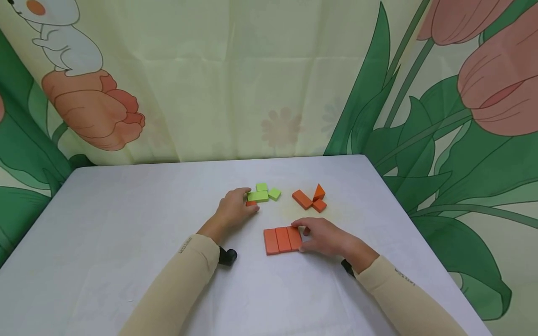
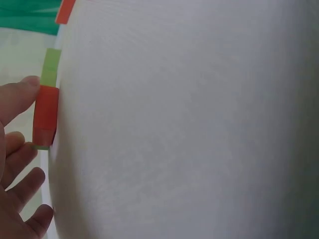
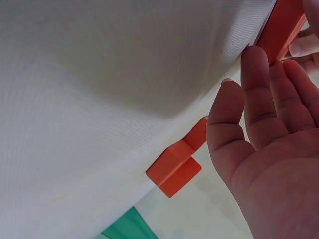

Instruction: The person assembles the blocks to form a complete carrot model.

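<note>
Three orange rectangular blocks (image 1: 277,241) lie side by side in a flat row on the white table. My right hand (image 1: 323,236) pinches the row's right-hand block (image 3: 281,32) at its far and near ends with finger and thumb. Farther left, my left hand (image 1: 233,207) holds another orange block (image 2: 46,114) between thumb and fingertip, its other fingers spread apart. Just beyond that block lie a green rectangular block (image 1: 258,196) and two smaller green blocks (image 1: 275,193). The fingers partly cover the held orange block in the head view.
Right of the green blocks lie an orange rectangular block (image 1: 302,199), an orange triangular block (image 1: 319,192) and a small orange block (image 1: 319,205), touching or nearly so. A white cloth covers the table (image 1: 126,242). Behind it hangs a flower-printed curtain (image 1: 252,93).
</note>
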The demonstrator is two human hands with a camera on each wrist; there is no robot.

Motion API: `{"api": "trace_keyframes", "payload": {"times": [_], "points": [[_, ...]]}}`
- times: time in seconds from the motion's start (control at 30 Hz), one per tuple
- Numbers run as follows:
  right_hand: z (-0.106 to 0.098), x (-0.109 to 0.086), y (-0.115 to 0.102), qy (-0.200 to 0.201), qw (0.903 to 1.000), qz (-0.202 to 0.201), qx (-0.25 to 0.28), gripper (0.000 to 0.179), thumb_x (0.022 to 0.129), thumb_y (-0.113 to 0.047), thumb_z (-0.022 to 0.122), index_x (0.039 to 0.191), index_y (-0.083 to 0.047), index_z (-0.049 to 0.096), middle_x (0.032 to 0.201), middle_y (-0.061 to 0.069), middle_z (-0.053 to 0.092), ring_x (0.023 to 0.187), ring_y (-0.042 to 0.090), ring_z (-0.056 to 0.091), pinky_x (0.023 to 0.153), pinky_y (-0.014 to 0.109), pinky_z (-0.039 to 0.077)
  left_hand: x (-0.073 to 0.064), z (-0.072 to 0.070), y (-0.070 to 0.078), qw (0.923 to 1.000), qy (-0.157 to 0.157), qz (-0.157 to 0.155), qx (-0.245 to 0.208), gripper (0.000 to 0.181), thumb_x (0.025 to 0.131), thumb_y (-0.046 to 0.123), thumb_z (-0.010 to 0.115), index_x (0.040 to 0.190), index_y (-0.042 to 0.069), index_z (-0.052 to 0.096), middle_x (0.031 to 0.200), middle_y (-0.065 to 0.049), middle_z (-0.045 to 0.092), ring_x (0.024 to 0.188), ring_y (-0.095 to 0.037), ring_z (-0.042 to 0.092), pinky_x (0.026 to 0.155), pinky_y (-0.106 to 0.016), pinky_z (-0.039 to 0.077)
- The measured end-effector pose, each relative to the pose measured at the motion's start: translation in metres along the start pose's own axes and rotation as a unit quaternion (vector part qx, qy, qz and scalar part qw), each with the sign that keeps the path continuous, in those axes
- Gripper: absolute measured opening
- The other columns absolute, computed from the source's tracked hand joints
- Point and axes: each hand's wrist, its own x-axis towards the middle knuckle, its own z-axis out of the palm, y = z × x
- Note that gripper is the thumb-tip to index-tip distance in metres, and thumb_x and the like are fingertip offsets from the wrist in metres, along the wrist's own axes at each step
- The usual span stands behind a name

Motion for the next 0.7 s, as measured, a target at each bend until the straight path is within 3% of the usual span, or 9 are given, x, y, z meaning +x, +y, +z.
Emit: {"api": "trace_keyframes", "payload": {"times": [0.37, 0.7], "points": [[-0.0021, -0.0033, 0.0005, 0.006, 0.9999, -0.009, 0.005, 0.058, 0.083, -0.014, 0.082, 0.136, -0.015, 0.059, 0.115, -0.005, 0.061, 0.103, 0.016, 0.056, 0.088, 0.037, 0.048, -0.0024, -0.0046, -0.0020, 0.9997, -0.024, 0.003, -0.003, 0.066, 0.092, 0.033, 0.072, 0.146, 0.004, 0.049, 0.143, -0.014, 0.054, 0.135, -0.034, 0.045, 0.108, -0.051, 0.036], [-0.0016, -0.0042, -0.0010, 0.005, 0.9999, -0.008, 0.005, 0.057, 0.084, -0.014, 0.082, 0.136, -0.015, 0.059, 0.115, -0.004, 0.061, 0.103, 0.016, 0.057, 0.089, 0.038, 0.049, 0.0008, -0.0011, 0.0050, 0.9995, -0.020, 0.002, 0.024, 0.059, 0.092, 0.032, 0.071, 0.141, 0.005, 0.055, 0.135, -0.012, 0.059, 0.119, -0.029, 0.054, 0.098, -0.049, 0.042]]}}
